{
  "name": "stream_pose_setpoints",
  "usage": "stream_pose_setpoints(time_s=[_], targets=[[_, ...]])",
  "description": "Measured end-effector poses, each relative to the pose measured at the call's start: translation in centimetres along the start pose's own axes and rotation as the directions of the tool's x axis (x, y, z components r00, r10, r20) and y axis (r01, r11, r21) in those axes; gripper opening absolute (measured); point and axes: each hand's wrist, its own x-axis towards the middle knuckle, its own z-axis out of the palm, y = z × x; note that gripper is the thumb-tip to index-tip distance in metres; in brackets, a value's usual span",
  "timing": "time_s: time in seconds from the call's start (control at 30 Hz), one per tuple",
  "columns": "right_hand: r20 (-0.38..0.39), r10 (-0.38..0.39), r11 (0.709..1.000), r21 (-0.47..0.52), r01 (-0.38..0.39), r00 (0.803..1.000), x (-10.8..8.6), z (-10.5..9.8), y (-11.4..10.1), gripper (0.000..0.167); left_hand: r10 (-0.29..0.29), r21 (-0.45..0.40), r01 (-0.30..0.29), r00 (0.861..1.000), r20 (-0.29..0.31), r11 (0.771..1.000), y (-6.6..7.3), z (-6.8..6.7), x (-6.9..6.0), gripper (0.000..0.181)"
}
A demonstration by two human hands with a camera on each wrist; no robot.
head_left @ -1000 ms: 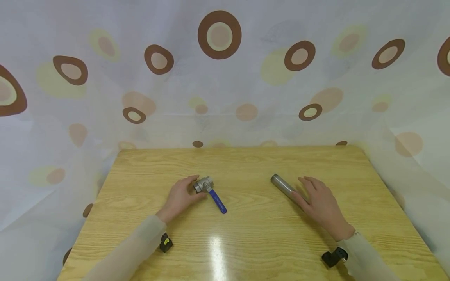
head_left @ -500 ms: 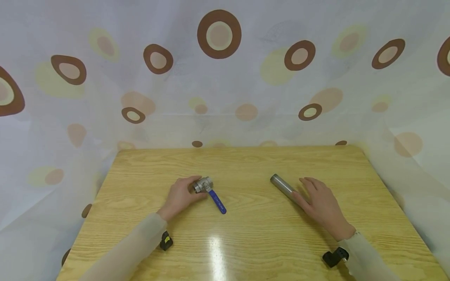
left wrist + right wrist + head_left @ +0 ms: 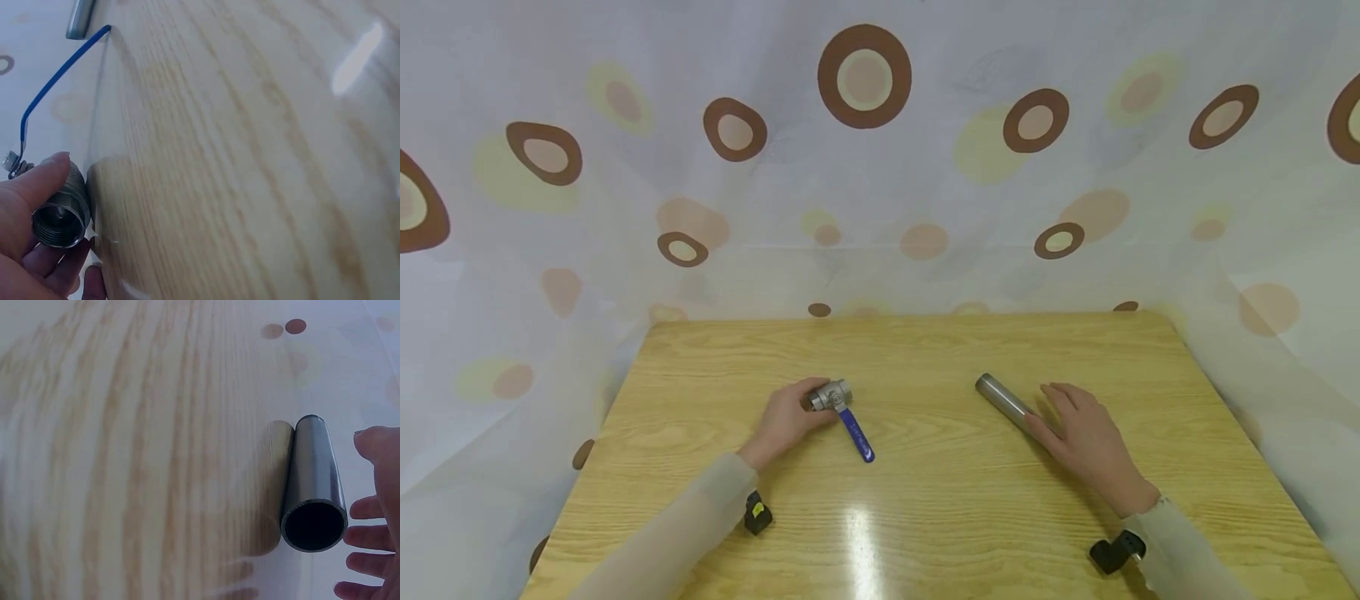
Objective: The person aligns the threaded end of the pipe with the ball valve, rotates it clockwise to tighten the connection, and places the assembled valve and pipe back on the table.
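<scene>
My left hand [image 3: 781, 423] grips a steel ball valve [image 3: 831, 395] between thumb and fingers, left of the table's middle. Its long blue lever handle [image 3: 857, 437] points toward me and to the right. The left wrist view shows the threaded open end of the valve body [image 3: 60, 225], with the thumb [image 3: 47, 178] on its side. Farther right, a plain steel pipe [image 3: 1002, 399] lies slantwise on the table. My right hand [image 3: 1086, 442] is beside the pipe, fingers spread. In the right wrist view the fingers [image 3: 372, 537] are close along the pipe [image 3: 314, 462], not wrapped round it.
The wooden table [image 3: 917, 500] has a glossy top with a bright light reflection near its front. A white sheet with brown and yellow circles [image 3: 880, 183] hangs behind it and at both sides. Dark wrist cameras [image 3: 757, 512] sit under both sleeves.
The ball valve has shifted slightly left in the left hand, and its blue handle has swung a little toward the left. The right hand and the pipe have hardly moved.
</scene>
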Motion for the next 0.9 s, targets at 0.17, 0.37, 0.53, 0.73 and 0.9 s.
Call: stream_pose_setpoints(time_s=[0.17,0.37,0.53,0.73,0.9], targets=[[0.004,-0.009,1.000,-0.009,0.009,1.000,0.0,-0.1,-0.1,0.050,-0.016,0.003,0.016,1.000,-0.001,1.000,-0.1,-0.3,0.0,0.061],[0.113,0.078,0.997,0.016,-0.080,0.991,-0.1,-0.4,-0.4,0.051,-0.045,-0.060,0.044,0.999,-0.016,0.997,-0.7,-0.5,0.3,0.060],[0.208,0.129,0.990,0.036,-0.139,0.970,-0.3,-0.4,-0.3,0.050,-0.070,-0.116,0.068,0.997,-0.020,0.991,-1.0,-0.8,0.2,0.061],[0.243,0.115,0.992,0.015,-0.122,0.963,-0.6,-0.7,-0.3,0.041,-0.112,-0.279,0.103,0.994,-0.015,0.955,-1.2,-1.5,-0.2,0.060],[0.286,0.154,0.984,0.046,-0.174,0.946,-1.1,-1.0,-0.2,0.043,-0.119,-0.333,0.105,0.993,-0.021,0.937,-0.8,-2.5,-0.6,0.058]])
